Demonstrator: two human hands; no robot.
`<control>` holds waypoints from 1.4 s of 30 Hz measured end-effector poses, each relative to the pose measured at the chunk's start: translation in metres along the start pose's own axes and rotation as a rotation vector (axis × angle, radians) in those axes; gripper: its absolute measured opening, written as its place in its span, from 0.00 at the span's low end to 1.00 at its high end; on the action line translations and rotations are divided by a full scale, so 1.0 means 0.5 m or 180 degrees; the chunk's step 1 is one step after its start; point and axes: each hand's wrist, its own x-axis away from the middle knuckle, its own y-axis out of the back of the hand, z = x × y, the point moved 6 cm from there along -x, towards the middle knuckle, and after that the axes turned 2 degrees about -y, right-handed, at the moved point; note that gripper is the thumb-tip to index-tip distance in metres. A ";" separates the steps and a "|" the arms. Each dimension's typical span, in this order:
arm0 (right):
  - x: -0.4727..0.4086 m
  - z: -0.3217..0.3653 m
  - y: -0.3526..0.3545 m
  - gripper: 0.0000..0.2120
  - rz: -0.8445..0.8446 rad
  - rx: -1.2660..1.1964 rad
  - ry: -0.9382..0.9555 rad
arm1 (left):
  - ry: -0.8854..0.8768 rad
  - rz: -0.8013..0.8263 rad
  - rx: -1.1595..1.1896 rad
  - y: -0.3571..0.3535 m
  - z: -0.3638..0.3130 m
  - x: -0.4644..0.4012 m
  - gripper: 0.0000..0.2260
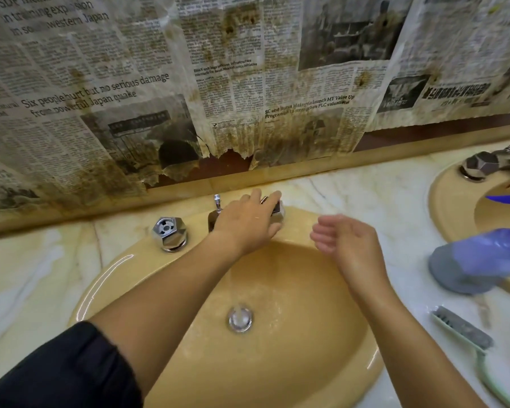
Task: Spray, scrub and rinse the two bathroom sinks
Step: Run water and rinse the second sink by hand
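Chrome right tap knob [274,212] gripped by left hand [248,223] (apparently); right hand [343,240] loosely spread, empty.

The old newspaper [165,92] stuck on the wall had big words at 10 o'clock: "Six people hurt but no serious damage from powerful Japan quake". At 12 o'clock it said "SC and Bursa Malaysia launch MY Value Up". At 11 o'clock were the words "southwestern Japan".
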 end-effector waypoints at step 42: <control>0.031 -0.085 0.139 0.13 -0.0142 -0.1267 -0.1197 | -0.0057 -0.0305 0.1248 -0.127 -0.133 -0.040 0.21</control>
